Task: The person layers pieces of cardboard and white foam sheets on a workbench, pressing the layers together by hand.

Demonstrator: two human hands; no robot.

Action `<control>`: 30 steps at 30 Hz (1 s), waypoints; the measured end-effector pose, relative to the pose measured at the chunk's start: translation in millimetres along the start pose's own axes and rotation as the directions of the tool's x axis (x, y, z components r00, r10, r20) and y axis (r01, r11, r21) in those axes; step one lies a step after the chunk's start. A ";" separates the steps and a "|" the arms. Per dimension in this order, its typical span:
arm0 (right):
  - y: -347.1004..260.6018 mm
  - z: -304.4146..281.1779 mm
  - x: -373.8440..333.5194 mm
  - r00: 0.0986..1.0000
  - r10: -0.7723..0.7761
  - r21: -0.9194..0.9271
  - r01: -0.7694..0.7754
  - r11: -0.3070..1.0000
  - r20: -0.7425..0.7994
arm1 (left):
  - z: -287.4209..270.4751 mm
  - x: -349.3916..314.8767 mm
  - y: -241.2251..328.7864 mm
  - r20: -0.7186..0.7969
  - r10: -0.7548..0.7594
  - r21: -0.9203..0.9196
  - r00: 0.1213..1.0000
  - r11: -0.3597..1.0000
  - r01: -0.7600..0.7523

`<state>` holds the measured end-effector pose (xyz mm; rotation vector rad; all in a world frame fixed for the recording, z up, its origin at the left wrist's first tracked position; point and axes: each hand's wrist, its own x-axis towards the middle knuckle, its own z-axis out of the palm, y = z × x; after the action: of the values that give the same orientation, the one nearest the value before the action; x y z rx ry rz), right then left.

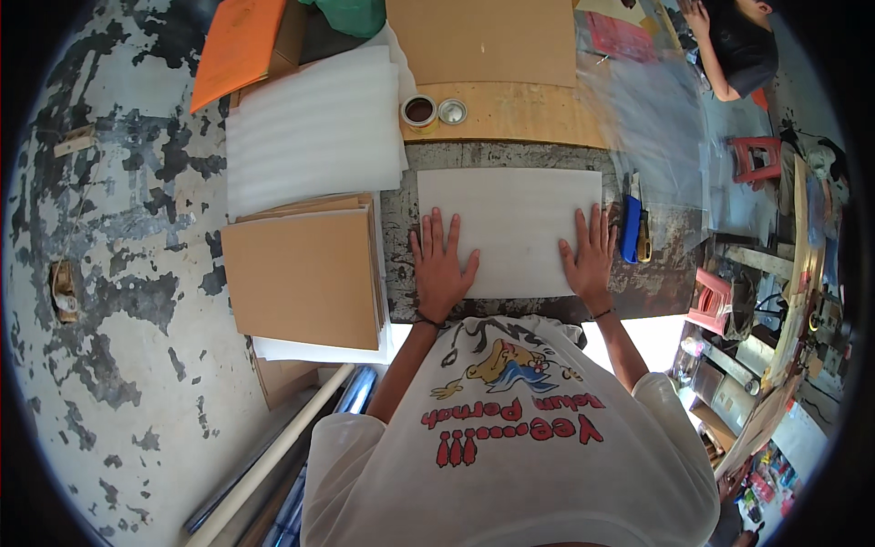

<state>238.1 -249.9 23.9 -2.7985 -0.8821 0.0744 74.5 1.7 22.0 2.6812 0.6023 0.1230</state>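
Note:
A white rectangular sheet [519, 232], apparently thin foam, lies flat on the worn dark tabletop [547, 157] in front of me. Flat on its left edge rests my left hand [441, 273], fingers stretched out and thumb apart. My right hand [591, 264] lies the same way on the right edge, its fingers spread. Neither hand grips anything. Just right of the right hand are a blue utility knife [631, 228] and a second cutter with a dark and yellow handle [644, 239], side by side.
Stacked brown cardboard [301, 278] and white foam sheets [314, 128] stand at left. An open can [419, 111] and its lid [452, 111] sit beyond the sheet. Clear plastic sheets [652, 118] cover the far right. Rolls [273, 456] lean below left. Another person [743, 46] is at far right.

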 end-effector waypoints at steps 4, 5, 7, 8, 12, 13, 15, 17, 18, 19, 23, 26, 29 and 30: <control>-3.3 -2.3 3.5 0.999 0.021 0.018 -0.021 1.000 0.039 | -2.3 3.6 0.3 0.052 -0.011 -0.011 0.999 1.000 0.011; -3.3 -2.6 4.2 0.999 0.020 0.017 -0.021 1.000 0.042 | -1.4 3.6 0.1 0.051 -0.016 -0.005 0.999 1.000 0.016; -2.4 -2.8 5.0 0.998 0.026 0.017 -0.027 0.999 0.058 | 0.3 4.2 -0.2 0.065 -0.023 -0.001 0.998 1.000 0.023; -1.5 -3.0 5.2 0.998 0.030 0.014 -0.031 0.999 0.061 | 1.2 4.6 -0.2 0.064 -0.021 0.007 0.998 1.000 0.021; -0.4 -6.4 6.3 0.998 0.031 0.022 -0.033 0.999 0.061 | 2.4 6.2 1.5 0.068 -0.021 0.012 0.997 1.000 0.020; 0.5 -5.9 7.1 0.998 0.040 0.014 -0.040 0.999 0.058 | 2.9 6.5 1.8 0.070 -0.012 0.004 0.997 1.000 0.012; 1.1 -4.6 7.1 0.998 0.033 0.026 -0.034 0.999 0.061 | 2.4 6.6 0.9 0.057 -0.011 0.017 0.998 1.000 0.010; 1.4 -2.9 5.6 0.998 0.034 0.025 -0.035 0.999 0.051 | 2.8 6.3 0.8 0.032 0.002 0.020 0.999 1.000 -0.003; 1.8 -2.7 5.0 0.998 0.027 0.035 -0.029 0.999 0.047 | 2.6 5.6 1.1 0.010 0.005 0.032 1.000 0.999 -0.005; 2.6 -2.2 8.9 0.999 0.024 0.046 -0.026 0.999 0.037 | 1.8 6.0 0.0 -0.002 0.015 0.025 1.000 1.000 -0.015; -4.2 -8.2 10.0 0.997 0.072 0.011 -0.072 0.997 -0.016 | -13.2 14.6 10.5 -0.006 -0.011 0.015 1.000 1.000 0.011; -17.3 -11.7 34.7 0.996 0.009 0.118 0.002 0.993 -0.090 | -10.1 37.1 21.4 -0.038 0.011 0.045 0.999 0.999 -0.009; -32.8 -4.1 51.5 0.999 -0.043 0.032 0.044 0.999 -0.024 | 4.8 56.4 23.5 -0.071 0.054 0.022 0.996 0.998 -0.052; -35.5 3.2 50.4 0.999 -0.042 -0.006 0.042 0.999 -0.006 | 9.2 60.1 20.6 -0.071 0.076 0.023 0.995 0.997 -0.075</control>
<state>259.1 -192.1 28.9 -2.7826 -0.9409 0.0574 138.5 7.0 21.7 2.7303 0.5265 0.2354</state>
